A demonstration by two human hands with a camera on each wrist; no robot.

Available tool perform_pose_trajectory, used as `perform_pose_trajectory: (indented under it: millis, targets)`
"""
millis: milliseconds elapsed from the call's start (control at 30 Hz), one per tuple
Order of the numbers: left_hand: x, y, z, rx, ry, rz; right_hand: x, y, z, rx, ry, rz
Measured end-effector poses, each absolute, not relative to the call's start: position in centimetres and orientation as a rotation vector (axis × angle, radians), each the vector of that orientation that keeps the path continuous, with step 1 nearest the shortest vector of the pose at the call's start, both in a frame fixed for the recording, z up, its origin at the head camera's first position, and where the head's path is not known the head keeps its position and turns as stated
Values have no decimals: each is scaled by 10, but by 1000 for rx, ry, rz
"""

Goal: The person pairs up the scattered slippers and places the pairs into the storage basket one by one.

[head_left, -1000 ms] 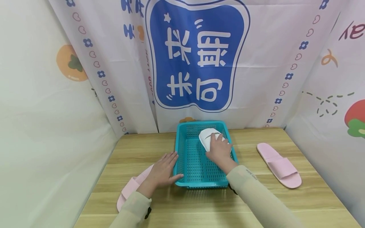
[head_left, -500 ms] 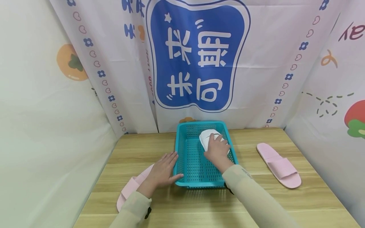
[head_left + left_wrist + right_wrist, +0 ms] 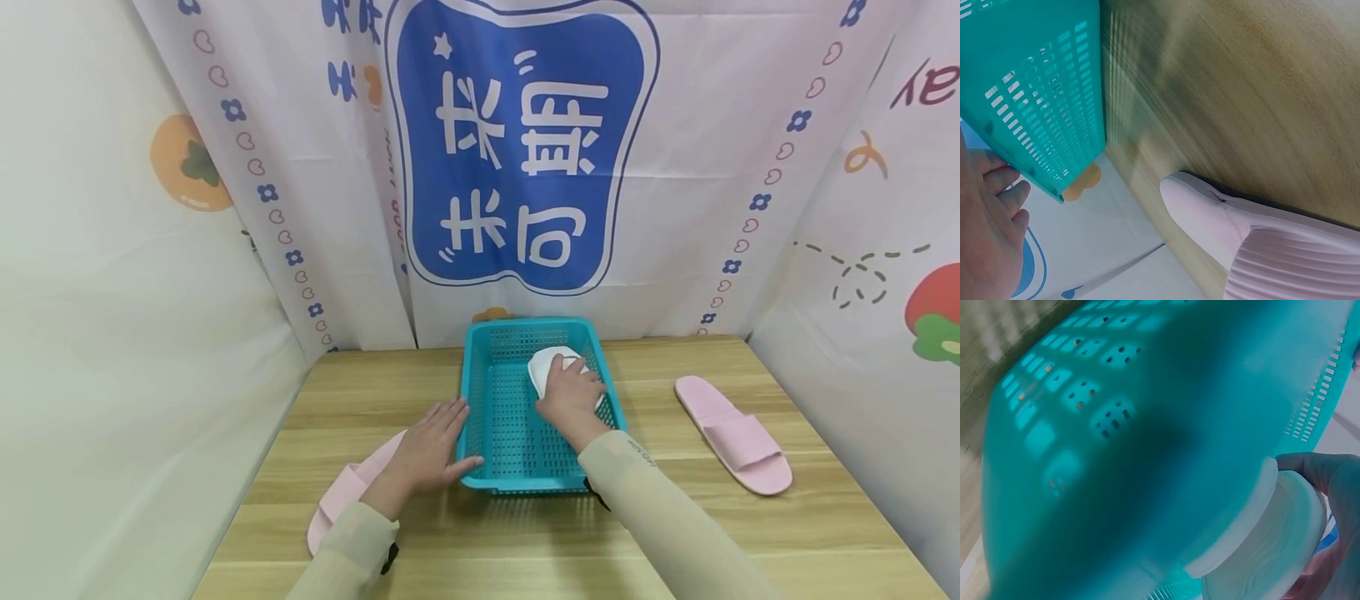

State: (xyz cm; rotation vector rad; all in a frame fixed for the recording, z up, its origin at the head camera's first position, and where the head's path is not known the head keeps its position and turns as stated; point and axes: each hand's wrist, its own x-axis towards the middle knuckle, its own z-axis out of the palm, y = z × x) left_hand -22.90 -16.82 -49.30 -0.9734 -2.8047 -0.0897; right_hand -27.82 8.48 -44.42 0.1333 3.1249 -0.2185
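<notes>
A turquoise plastic basket (image 3: 510, 486) with perforated walls stands on the wooden table. My left hand (image 3: 427, 446) rests against the basket's left rim, fingers fairly straight; in the left wrist view its fingertips touch the rim. Inside the right half of the basket, my right hand (image 3: 572, 402) holds a white slipper (image 3: 543, 367) from above. The right wrist view shows two pale layers of the white slipper (image 3: 1272, 544) between thumb and fingers, close to the basket wall. Whether it rests on the basket floor is hidden.
One pink slipper (image 3: 750, 442) lies to the right of the basket. Another pink slipper (image 3: 341, 500) lies on the left, partly under my left forearm in view. A printed white cloth (image 3: 360, 292) hangs behind the table (image 3: 645, 358).
My right hand and the white slipper have shifted slightly, with the slipper's far end lower in view inside the basket. The left hand and basket stay nearly still.
</notes>
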Motion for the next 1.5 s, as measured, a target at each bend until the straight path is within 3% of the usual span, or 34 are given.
perform_pose_trajectory:
  millis: [1500]
  targets:
    - [-228, -168, -492, -957, -2817, -83, -282, 78, -452, 132, 3041, -228]
